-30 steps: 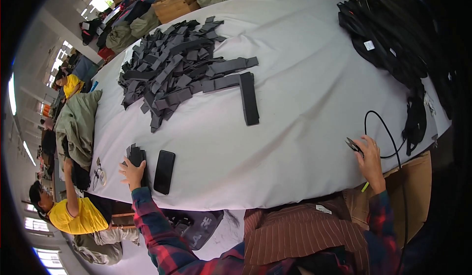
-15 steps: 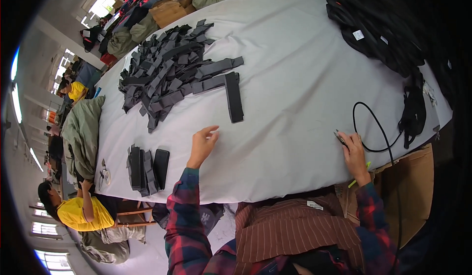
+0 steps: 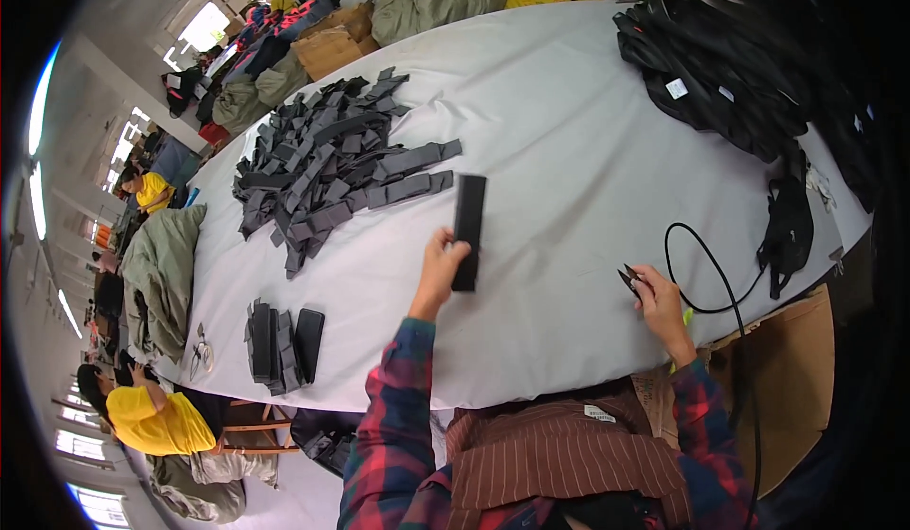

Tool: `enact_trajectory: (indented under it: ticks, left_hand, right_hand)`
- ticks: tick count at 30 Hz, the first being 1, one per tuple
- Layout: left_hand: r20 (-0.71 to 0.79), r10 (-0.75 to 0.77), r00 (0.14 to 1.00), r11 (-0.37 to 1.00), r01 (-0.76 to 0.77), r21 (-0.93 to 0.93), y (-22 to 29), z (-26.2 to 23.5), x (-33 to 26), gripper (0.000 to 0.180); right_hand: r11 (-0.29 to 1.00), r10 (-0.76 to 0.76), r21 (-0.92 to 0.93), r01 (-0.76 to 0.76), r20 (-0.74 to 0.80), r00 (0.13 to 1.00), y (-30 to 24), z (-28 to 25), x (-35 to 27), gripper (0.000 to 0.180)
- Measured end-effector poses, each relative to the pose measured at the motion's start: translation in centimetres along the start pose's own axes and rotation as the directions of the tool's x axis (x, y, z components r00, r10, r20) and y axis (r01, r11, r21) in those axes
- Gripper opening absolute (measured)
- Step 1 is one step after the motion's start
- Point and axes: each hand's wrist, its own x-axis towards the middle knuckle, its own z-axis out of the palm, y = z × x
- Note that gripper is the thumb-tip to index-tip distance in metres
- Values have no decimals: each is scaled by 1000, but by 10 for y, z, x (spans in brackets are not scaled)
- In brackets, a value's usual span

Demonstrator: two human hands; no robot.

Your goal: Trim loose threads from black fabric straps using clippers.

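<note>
- In the middle of the frame, the left hand (image 3: 438, 269) pinches the lower part of a black, flat oblong strip bundle (image 3: 470, 212); whether it touches the desk is unclear.
- Right of centre, the right hand (image 3: 664, 304) curls around small dark metal snips (image 3: 628, 281), blades pointing left.
- Close beside that hand, a thin black cord (image 3: 747, 378) loops over the right edge of the white cloth-covered desk (image 3: 559, 246).
- A loose heap of dark grey fabric strips (image 3: 322, 141) spreads over the upper left.
- At lower left, a stack of dark grey folded strips (image 3: 272, 345) sits just beside a black rectangular phone (image 3: 309, 345).
- Shiny black piled material (image 3: 749, 65) covers the upper right corner.
- An open brown cardboard box (image 3: 782, 388) stands at lower right.
</note>
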Motion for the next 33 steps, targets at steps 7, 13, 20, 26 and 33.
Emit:
enact_trajectory:
  ticks: [7, 13, 20, 26, 33]
  left_hand:
    - [148, -180, 973, 908, 222, -356, 37, 34, -123, 27]
    - [189, -163, 968, 706, 248, -663, 36, 24, -155, 46]
    - [227, -158, 961, 708, 270, -653, 39, 28, -171, 48]
    - [282, -119, 952, 713, 280, -643, 35, 35, -178, 56]
    - [316, -106, 943, 735, 289, -613, 33, 36, -183, 57]
  right_hand:
    - [916, -27, 395, -74, 243, 970, -90, 51, 20, 29]
    - [908, -368, 298, 296, 225, 902, -127, 87, 13, 29]
    - [862, -505, 125, 491, 140, 852, -140, 99, 1, 26]
    - [840, -543, 74, 538, 84, 835, -138, 103, -8, 23]
    - [779, -609, -107, 618, 108, 786, -135, 102, -14, 15]
